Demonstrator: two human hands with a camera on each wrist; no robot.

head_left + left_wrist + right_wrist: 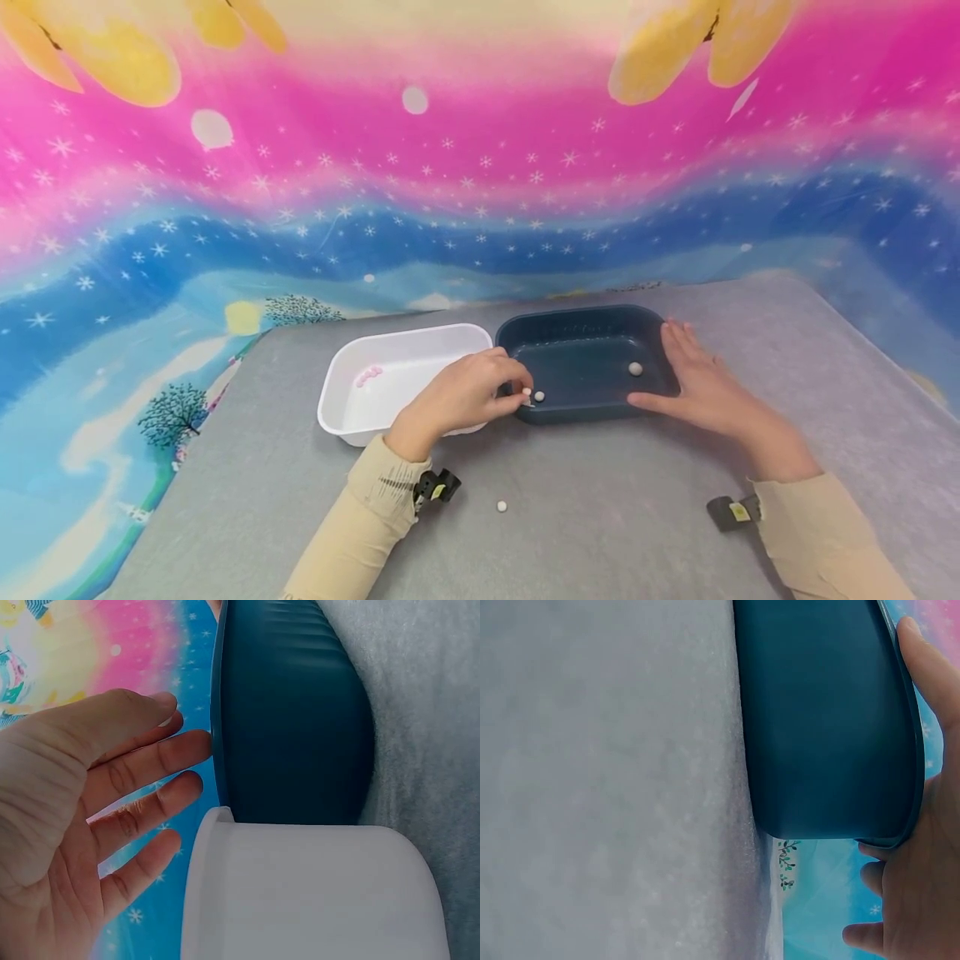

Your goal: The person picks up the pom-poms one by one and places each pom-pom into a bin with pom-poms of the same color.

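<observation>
My left hand [474,385] is over the left end of a dark teal basin [577,411], pinching a small whitish ball [527,392] between thumb and forefinger. In the left wrist view the fingertips [196,744] of this hand come right at the teal rim, and its other fingers are spread. Inside the basin, a white ball [539,397] lies just beside the pinch, and a larger pale ball [635,368] sits toward the right. My right hand [705,387] rests along the basin's right end, thumb at the front rim and fingers extended behind.
A white basin [333,408] stands against the teal one's left side, with several small pink pieces [369,377] in it. One white ball [502,506] lies on the grey tablecloth [600,517] in front. A patterned cloth backdrop [465,167] hangs behind the table.
</observation>
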